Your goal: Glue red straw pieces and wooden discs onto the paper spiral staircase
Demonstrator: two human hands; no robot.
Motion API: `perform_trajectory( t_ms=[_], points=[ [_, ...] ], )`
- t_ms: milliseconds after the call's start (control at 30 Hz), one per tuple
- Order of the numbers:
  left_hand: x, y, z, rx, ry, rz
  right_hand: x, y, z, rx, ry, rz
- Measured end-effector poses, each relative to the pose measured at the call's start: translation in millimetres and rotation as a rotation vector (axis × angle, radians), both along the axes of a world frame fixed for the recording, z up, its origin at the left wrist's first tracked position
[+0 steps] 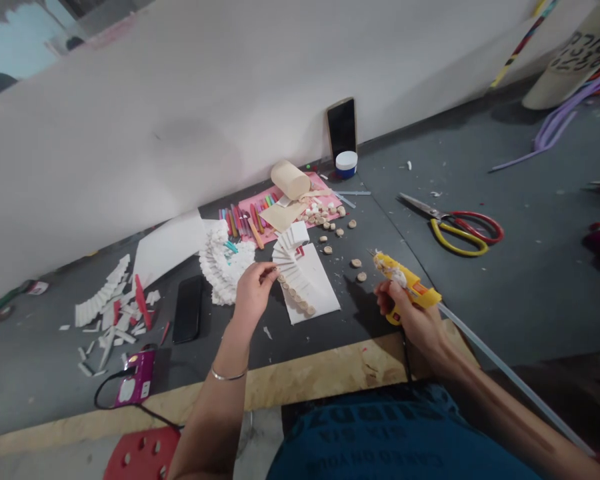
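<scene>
My right hand (pixel 409 308) is wrapped round a yellow hot glue gun (pixel 397 272), its nozzle tilted up and left. A long clear glue stick (pixel 500 363) runs out of its back end. My left hand (pixel 256 285) has thumb and fingers pinched at the upper end of a curved row of small beige discs (pixel 296 298). What lies between those fingertips is too small to make out. Beside the row, white fanned strips (pixel 287 259) form a stepped curve on a white sheet (pixel 325 283). Loose beige discs (pixel 356 263) lie between my hands.
Left of my hands lie a black phone (pixel 187 309), a ruffled white piece (pixel 220 267) and white scraps (pixel 125 327). Behind are a pink sheet (pixel 275 233) with markers, a beige cylinder (pixel 290 180), a jar (pixel 346 165) and an upright phone (pixel 342 127). Scissors (pixel 455 227) lie right.
</scene>
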State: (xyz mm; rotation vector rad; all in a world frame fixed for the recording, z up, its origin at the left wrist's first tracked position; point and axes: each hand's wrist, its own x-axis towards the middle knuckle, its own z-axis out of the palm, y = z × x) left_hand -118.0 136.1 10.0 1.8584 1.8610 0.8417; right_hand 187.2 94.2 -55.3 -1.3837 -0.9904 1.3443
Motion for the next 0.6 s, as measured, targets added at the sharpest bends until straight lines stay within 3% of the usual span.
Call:
perform_trajectory(
  t_ms=[600],
  points=[
    [-2.9,6.1,5.5,0.004,0.08,-0.066,-4.5,-2.6,11.7,0.048,-0.141,0.005]
  ],
)
